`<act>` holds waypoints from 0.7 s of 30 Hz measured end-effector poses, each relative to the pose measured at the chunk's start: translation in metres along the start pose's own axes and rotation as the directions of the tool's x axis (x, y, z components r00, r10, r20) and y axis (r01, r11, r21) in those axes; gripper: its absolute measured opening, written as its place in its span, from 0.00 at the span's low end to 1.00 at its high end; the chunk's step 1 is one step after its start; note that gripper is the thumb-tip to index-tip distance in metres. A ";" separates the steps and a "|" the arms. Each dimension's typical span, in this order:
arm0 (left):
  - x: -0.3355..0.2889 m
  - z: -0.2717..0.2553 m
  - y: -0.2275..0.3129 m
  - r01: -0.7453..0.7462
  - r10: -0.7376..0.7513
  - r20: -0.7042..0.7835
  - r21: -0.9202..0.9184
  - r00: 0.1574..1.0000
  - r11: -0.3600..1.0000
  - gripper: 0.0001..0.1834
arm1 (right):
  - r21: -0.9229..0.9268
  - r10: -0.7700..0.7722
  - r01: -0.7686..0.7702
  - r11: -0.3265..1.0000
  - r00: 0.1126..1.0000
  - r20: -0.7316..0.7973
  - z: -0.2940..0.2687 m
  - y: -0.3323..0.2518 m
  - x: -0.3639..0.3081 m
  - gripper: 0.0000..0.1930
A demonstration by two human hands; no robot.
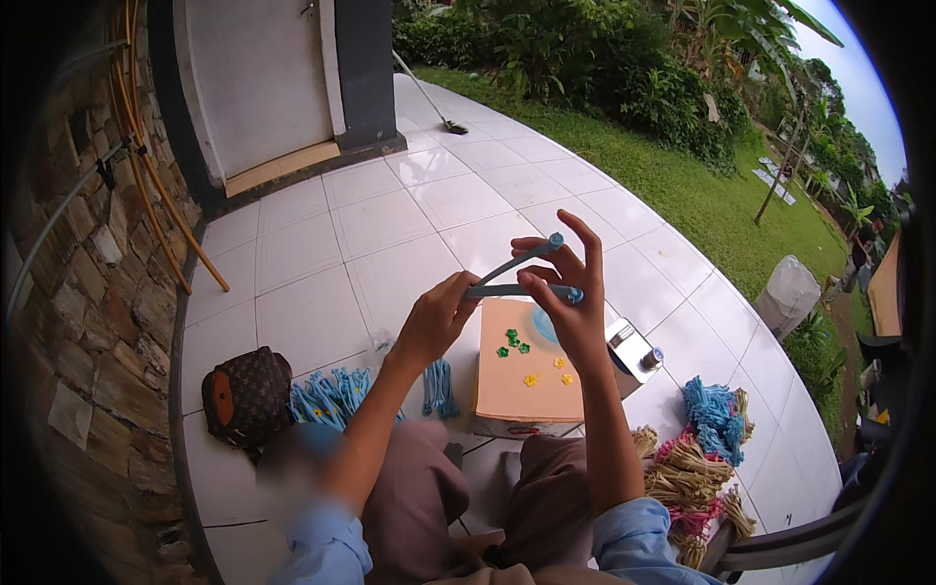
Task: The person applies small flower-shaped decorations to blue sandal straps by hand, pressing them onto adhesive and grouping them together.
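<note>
Between my hands is a light-blue strap or cord [515,290], doubled over, with a knotted, rosette-like tip on each of its two ends. My left hand [436,317] pinches the folded end. At the other side my right hand [573,307] grips the lower strand near its tip, and the upper strand runs to its raised fingers. Below them stands a cardboard-topped box [502,390]. Green flower-shaped pieces [513,341] and yellow flower-shaped pieces [531,380] lie on it. A round blue translucent item [544,325] is partly hidden behind my right hand.
Blue cord bundles [331,395] and a brown patterned bag [247,395] lie to the left. A shiny metal container [632,353] stands right of the box. Further right are blue bundles [715,414] and beige bundles [687,478]. A stone wall [88,370] bounds the left.
</note>
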State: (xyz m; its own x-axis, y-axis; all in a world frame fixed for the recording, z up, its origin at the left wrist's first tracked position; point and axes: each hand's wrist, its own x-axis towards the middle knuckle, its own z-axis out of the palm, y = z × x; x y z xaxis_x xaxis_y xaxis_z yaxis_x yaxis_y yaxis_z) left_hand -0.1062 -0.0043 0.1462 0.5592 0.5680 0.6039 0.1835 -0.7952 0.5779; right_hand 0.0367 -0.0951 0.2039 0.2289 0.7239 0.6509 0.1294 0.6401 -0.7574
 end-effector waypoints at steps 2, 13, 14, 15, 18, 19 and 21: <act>-0.008 0.004 0.009 -0.001 0.000 0.017 0.028 1.000 1.000 0.06 | -0.015 -0.024 0.023 1.000 0.997 -0.080 -0.006 0.002 -0.015 0.31; -0.040 0.031 0.017 0.487 -0.385 0.315 -0.383 0.868 0.785 0.20 | 0.291 0.101 -0.067 0.954 0.989 -0.104 -0.025 0.022 -0.044 0.40; -0.038 0.036 0.019 0.571 -0.374 0.466 -0.414 0.802 0.709 0.21 | 0.300 0.106 -0.072 0.951 0.989 -0.100 -0.025 0.024 -0.045 0.40; -0.039 0.040 0.023 0.585 -0.352 0.489 -0.484 0.798 0.651 0.22 | 0.191 0.077 -0.050 0.980 0.987 -0.137 -0.024 0.024 -0.045 0.42; -0.046 0.043 0.018 0.594 -0.296 0.536 -0.557 0.791 0.580 0.23 | 0.029 0.121 -0.117 0.993 0.970 -0.209 -0.024 0.019 -0.043 0.41; -0.046 0.041 0.018 0.596 -0.253 0.566 -0.576 0.785 0.559 0.24 | 0.113 0.154 -0.130 0.985 0.957 -0.246 -0.024 0.019 -0.043 0.39; -0.045 0.036 0.020 0.599 -0.204 0.597 -0.597 0.776 0.534 0.25 | 0.204 0.196 -0.136 0.969 0.932 -0.306 -0.022 0.014 -0.042 0.36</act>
State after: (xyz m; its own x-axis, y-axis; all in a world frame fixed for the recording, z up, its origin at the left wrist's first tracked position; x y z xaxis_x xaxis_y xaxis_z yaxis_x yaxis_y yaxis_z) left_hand -0.0982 -0.0536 0.1111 0.8791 0.4761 0.0233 -0.0496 0.0429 0.9978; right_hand 0.0504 -0.1230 0.1649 0.5334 0.7210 0.4423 -0.1030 0.5744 -0.8121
